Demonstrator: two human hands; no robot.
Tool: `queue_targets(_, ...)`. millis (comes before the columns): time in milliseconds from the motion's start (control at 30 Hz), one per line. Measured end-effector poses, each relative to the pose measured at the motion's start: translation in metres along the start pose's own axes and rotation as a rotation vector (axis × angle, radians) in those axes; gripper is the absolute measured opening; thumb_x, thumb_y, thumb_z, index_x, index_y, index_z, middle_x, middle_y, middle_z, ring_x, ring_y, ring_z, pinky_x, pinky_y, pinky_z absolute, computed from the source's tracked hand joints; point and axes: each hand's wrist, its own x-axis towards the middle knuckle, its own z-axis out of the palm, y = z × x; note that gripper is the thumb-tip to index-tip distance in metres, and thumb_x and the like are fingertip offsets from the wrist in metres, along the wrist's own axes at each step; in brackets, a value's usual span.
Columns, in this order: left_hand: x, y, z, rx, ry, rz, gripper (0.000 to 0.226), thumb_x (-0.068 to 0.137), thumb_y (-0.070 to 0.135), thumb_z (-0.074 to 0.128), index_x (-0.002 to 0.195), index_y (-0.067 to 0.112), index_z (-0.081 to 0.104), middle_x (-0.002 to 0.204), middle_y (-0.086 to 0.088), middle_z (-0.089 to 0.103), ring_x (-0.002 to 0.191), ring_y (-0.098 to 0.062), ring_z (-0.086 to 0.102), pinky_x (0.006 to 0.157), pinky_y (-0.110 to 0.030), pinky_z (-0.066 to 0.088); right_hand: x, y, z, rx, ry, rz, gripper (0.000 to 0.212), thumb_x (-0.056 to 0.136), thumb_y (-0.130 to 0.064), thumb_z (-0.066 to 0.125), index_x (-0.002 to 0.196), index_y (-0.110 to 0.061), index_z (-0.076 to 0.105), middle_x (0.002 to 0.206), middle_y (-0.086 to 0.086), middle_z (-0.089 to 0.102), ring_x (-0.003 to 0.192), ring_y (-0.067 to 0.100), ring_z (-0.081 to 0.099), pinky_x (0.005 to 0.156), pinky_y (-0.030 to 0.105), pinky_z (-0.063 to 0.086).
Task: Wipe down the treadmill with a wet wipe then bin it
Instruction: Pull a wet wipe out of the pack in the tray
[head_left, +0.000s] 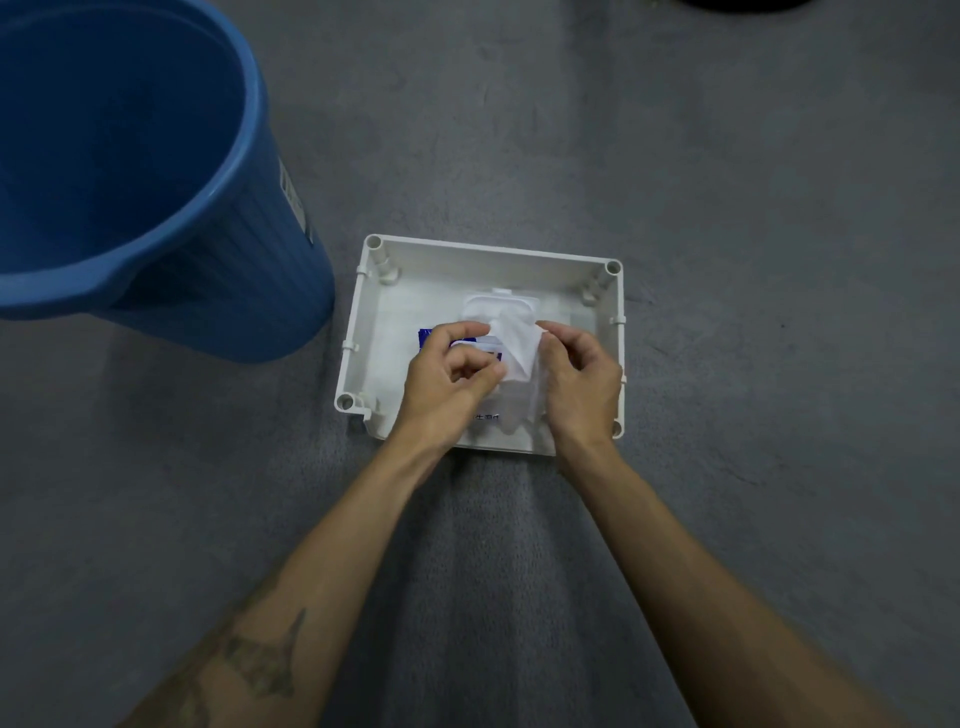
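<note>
A white wet wipe (517, 349) sticks up out of a wipe pack (485, 415) that lies in a shallow white plastic tray (483, 254) on the grey floor. My left hand (447, 376) pinches the wipe's left side with curled fingers. On the wipe's right edge, my right hand (579, 379) pinches it between thumb and fingers. The pack's white flip lid (498, 306) stands open behind the wipe, and both hands hide most of the pack. The blue plastic bin (140, 171) stands left of the tray. No treadmill is in view.
Grey carpet-like floor (727, 182) surrounds the tray on all sides. A dark object (748, 4) shows at the top edge. The bin's wall nearly touches the tray's left side.
</note>
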Motion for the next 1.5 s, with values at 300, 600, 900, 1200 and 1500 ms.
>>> queue_targets(300, 0.004, 0.002, -0.019, -0.025, 0.164, 0.023, 0.032, 0.097, -0.01, 0.056, 0.109, 0.019, 0.058, 0.093, -0.005, 0.063, 0.063, -0.01, 0.063, 0.073, -0.029, 0.06, 0.01, 0.0, -0.012, -0.044, 0.068, 0.069, 0.015, 0.1, -0.018, 0.057, 0.093, -0.027, 0.067, 0.092, 0.005, 0.075, 0.079, 0.024, 0.075, 0.07, 0.044, 0.064)
queue_targets(600, 0.002, -0.004, -0.017, 0.079, 0.227, 0.082, 0.031, 0.101, -0.006, 0.053, 0.1, 0.023, 0.063, 0.095, 0.003, 0.059, 0.061, -0.003, 0.061, 0.059, -0.024, 0.055, 0.01, 0.001, 0.004, 0.172, -0.054, 0.302, 0.012, 0.097, -0.02, 0.069, 0.101, -0.011, 0.062, 0.095, 0.016, 0.069, 0.08, 0.031, 0.066, 0.063, 0.041, 0.055)
queue_targets(900, 0.003, -0.014, -0.026, 0.355, 0.267, 0.189, 0.034, 0.103, -0.005, 0.048, 0.094, 0.021, 0.068, 0.104, 0.009, 0.052, 0.085, -0.017, 0.061, 0.081, -0.025, 0.05, 0.017, 0.003, -0.011, -0.009, 0.011, 0.161, 0.014, 0.1, -0.023, 0.064, 0.086, -0.025, 0.069, 0.089, 0.006, 0.075, 0.087, 0.031, 0.074, 0.079, 0.056, 0.062)
queue_targets(1200, -0.012, -0.01, -0.023, 0.587, 0.172, 0.276, 0.023, 0.108, 0.022, 0.048, 0.122, 0.021, 0.066, 0.118, 0.01, 0.051, 0.091, -0.006, 0.057, 0.078, -0.029, 0.049, 0.006, -0.007, -0.007, -0.022, -0.148, 0.15, 0.013, 0.101, -0.03, 0.062, 0.095, -0.022, 0.055, 0.093, 0.0, 0.063, 0.085, 0.019, 0.062, 0.072, 0.039, 0.054)
queue_targets(1500, -0.018, 0.001, -0.037, 0.867, -0.039, 0.206, 0.071, 0.1, 0.055, 0.035, 0.164, 0.027, 0.019, 0.171, 0.006, 0.016, 0.155, -0.016, 0.019, 0.125, -0.043, 0.024, -0.014, -0.018, -0.018, 0.116, -0.285, 0.11, 0.02, 0.109, -0.017, 0.046, 0.108, -0.02, 0.066, 0.108, 0.01, 0.07, 0.1, 0.023, 0.066, 0.091, 0.05, 0.056)
